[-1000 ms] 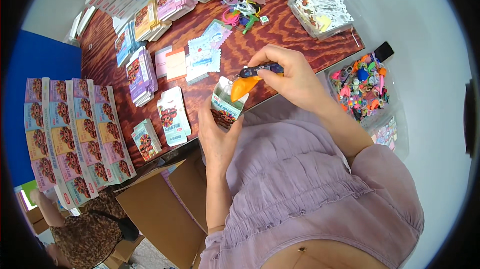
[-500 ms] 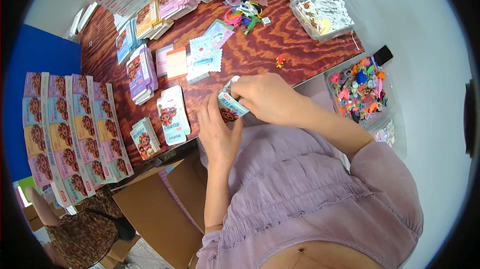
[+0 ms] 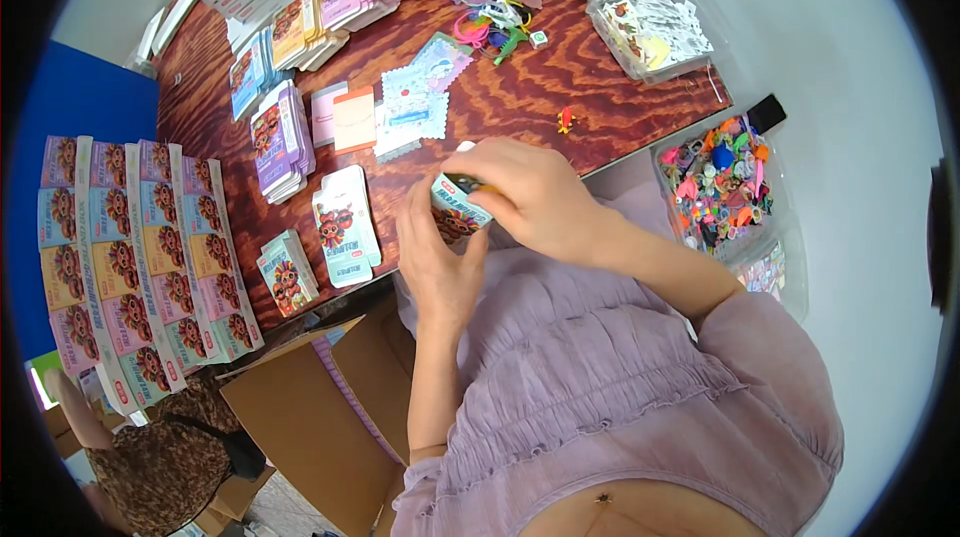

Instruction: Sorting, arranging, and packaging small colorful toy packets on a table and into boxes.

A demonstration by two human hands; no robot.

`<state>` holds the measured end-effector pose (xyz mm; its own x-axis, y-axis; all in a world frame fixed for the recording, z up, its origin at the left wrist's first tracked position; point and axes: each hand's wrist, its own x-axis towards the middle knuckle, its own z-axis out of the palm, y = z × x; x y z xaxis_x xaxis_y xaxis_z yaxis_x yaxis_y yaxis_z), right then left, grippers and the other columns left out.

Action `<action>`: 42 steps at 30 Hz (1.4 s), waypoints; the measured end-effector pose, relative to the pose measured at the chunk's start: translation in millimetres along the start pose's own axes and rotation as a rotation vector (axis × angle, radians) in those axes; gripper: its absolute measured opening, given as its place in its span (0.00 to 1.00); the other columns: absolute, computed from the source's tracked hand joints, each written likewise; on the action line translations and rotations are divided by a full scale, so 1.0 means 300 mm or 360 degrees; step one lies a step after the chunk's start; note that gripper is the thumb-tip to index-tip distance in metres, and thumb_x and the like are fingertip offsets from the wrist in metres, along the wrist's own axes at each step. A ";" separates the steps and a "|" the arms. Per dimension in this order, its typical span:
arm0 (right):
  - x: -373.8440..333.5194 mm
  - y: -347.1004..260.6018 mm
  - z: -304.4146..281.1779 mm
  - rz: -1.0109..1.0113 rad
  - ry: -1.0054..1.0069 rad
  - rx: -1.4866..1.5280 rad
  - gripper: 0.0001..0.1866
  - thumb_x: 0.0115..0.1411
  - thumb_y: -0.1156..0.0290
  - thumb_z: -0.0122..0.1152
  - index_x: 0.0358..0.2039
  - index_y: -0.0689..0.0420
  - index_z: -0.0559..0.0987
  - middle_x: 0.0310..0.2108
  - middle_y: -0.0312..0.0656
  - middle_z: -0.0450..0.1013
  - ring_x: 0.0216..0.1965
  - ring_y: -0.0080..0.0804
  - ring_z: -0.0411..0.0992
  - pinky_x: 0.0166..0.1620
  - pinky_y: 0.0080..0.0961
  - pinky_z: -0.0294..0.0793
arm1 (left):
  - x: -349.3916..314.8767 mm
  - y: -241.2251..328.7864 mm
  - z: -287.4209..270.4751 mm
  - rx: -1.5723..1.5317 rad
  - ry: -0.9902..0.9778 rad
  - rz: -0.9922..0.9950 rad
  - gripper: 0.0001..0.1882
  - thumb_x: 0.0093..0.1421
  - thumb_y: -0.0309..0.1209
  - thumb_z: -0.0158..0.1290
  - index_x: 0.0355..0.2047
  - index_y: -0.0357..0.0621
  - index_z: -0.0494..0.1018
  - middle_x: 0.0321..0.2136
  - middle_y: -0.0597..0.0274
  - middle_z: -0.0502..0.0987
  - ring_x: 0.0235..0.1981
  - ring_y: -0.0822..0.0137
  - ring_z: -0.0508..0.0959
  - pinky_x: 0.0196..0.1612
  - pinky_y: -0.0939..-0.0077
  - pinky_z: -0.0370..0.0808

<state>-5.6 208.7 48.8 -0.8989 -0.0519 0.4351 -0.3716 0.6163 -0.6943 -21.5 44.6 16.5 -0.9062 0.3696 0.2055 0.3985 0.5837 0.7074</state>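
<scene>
At the table's front edge, my left hand [image 3: 440, 259] grips a small teal carton [image 3: 460, 207] with a cartoon figure on its front. The carton is tilted, and its upper end stands open with something dark inside that I cannot make out. Bent over that open end is my right hand [image 3: 545, 199], its thumb at the carton's edge and its fingertips partly hidden behind it. Left of my hands lie flat, unfolded cartons [image 3: 343, 227] and a made-up teal carton [image 3: 288, 274].
Stacks of purple [image 3: 280, 142], blue [image 3: 250, 75] and orange cartons [image 3: 298, 32] line the table's left side. Scalloped cards [image 3: 408, 107] and a heap of colourful bands [image 3: 495, 17] lie farther back. Tubs of stickers [image 3: 645, 32] and trinkets [image 3: 720, 182] stand right. Another person [image 3: 165, 472] is at lower left.
My right hand has shifted slightly and its fingers have closed farther over the carton's open end. The carton has turned a little in my left hand, and the whole view has moved slightly.
</scene>
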 end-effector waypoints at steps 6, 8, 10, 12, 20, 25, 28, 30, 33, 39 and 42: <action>-0.025 -0.012 -0.045 -0.0133 0.0130 -0.0170 0.11 0.52 0.72 0.66 0.37 0.58 0.81 0.50 0.44 0.72 0.54 0.44 0.68 0.52 0.38 0.71 | -0.019 -0.028 0.024 -0.0268 0.0193 -0.0068 0.39 0.47 0.22 0.66 0.59 0.37 0.62 0.50 0.48 0.69 0.48 0.51 0.74 0.49 0.63 0.74; -0.047 0.001 -0.022 -0.0124 0.0052 -0.0106 0.10 0.52 0.71 0.67 0.34 0.59 0.81 0.51 0.45 0.71 0.56 0.45 0.66 0.53 0.39 0.69 | -0.016 -0.003 0.034 -0.0341 0.0210 -0.0108 0.40 0.46 0.22 0.67 0.59 0.36 0.62 0.50 0.49 0.68 0.48 0.52 0.74 0.48 0.64 0.75; -0.060 0.005 -0.015 0.0117 -0.0196 0.0095 0.09 0.52 0.73 0.68 0.34 0.60 0.81 0.52 0.48 0.71 0.58 0.47 0.65 0.57 0.40 0.67 | -0.018 0.000 0.038 -0.0415 0.0227 -0.0147 0.40 0.45 0.22 0.68 0.59 0.36 0.61 0.51 0.50 0.68 0.48 0.54 0.74 0.47 0.65 0.76; -0.058 0.006 -0.028 0.0132 -0.0223 0.0157 0.10 0.53 0.73 0.68 0.36 0.60 0.80 0.49 0.48 0.72 0.53 0.47 0.69 0.53 0.37 0.70 | -0.025 -0.015 0.041 -0.0394 0.0198 -0.0186 0.42 0.44 0.22 0.68 0.59 0.37 0.61 0.52 0.51 0.67 0.49 0.55 0.74 0.46 0.68 0.77; -0.132 -0.044 -0.039 -0.0229 0.0021 0.0023 0.12 0.51 0.76 0.68 0.38 0.60 0.79 0.43 0.48 0.75 0.38 0.45 0.75 0.38 0.34 0.75 | -0.049 -0.040 0.092 -0.0638 0.0366 0.0190 0.44 0.45 0.24 0.69 0.61 0.39 0.59 0.60 0.48 0.65 0.62 0.51 0.66 0.61 0.62 0.67; -0.140 -0.033 -0.027 -0.0130 0.0373 0.0258 0.13 0.54 0.78 0.66 0.42 0.61 0.77 0.41 0.47 0.74 0.35 0.41 0.76 0.36 0.31 0.76 | -0.060 -0.026 0.088 -0.0596 0.0245 0.0159 0.45 0.45 0.29 0.72 0.61 0.37 0.59 0.58 0.50 0.67 0.59 0.55 0.68 0.59 0.65 0.68; -0.137 -0.022 -0.057 0.0284 0.0553 0.0672 0.12 0.59 0.80 0.63 0.44 0.62 0.76 0.39 0.42 0.75 0.35 0.27 0.77 0.36 0.22 0.75 | -0.081 0.022 0.054 -0.0867 -0.0029 -0.0082 0.40 0.54 0.27 0.66 0.62 0.34 0.56 0.56 0.48 0.67 0.55 0.59 0.73 0.53 0.67 0.74; -0.123 0.012 -0.076 0.0571 0.0395 0.1027 0.09 0.63 0.78 0.60 0.44 0.64 0.76 0.39 0.38 0.75 0.38 0.18 0.74 0.39 0.19 0.75 | -0.077 0.085 0.047 -0.1137 -0.0060 -0.0229 0.33 0.63 0.20 0.55 0.65 0.35 0.52 0.56 0.46 0.67 0.52 0.62 0.76 0.51 0.71 0.77; -0.142 0.057 -0.073 0.0616 0.0344 0.1381 0.07 0.65 0.76 0.57 0.42 0.65 0.76 0.39 0.38 0.75 0.40 0.17 0.73 0.42 0.18 0.74 | -0.067 0.113 0.049 -0.1286 -0.0062 -0.0196 0.36 0.64 0.17 0.52 0.69 0.37 0.48 0.56 0.48 0.67 0.54 0.62 0.76 0.53 0.71 0.77; -0.178 0.073 -0.127 0.0578 0.0261 0.1242 0.05 0.66 0.76 0.57 0.36 0.66 0.78 0.34 0.35 0.73 0.37 0.16 0.70 0.41 0.18 0.71 | -0.078 0.094 0.058 -0.1276 -0.0304 -0.0179 0.35 0.63 0.14 0.52 0.68 0.39 0.53 0.55 0.53 0.69 0.53 0.63 0.76 0.52 0.72 0.77; -0.182 0.069 -0.141 0.0529 0.0311 0.1129 0.03 0.64 0.78 0.58 0.36 0.65 0.78 0.32 0.37 0.72 0.35 0.19 0.71 0.39 0.19 0.70 | -0.081 0.101 0.067 -0.1333 -0.0243 -0.0186 0.37 0.61 0.14 0.53 0.69 0.40 0.52 0.55 0.52 0.69 0.52 0.63 0.76 0.52 0.71 0.77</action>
<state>45.6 257.6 35.0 -0.9559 0.2250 0.1888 -0.2098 -0.0735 -0.9750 15.4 67.9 19.5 -0.8820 0.4687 0.0496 0.0138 -0.0796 0.9967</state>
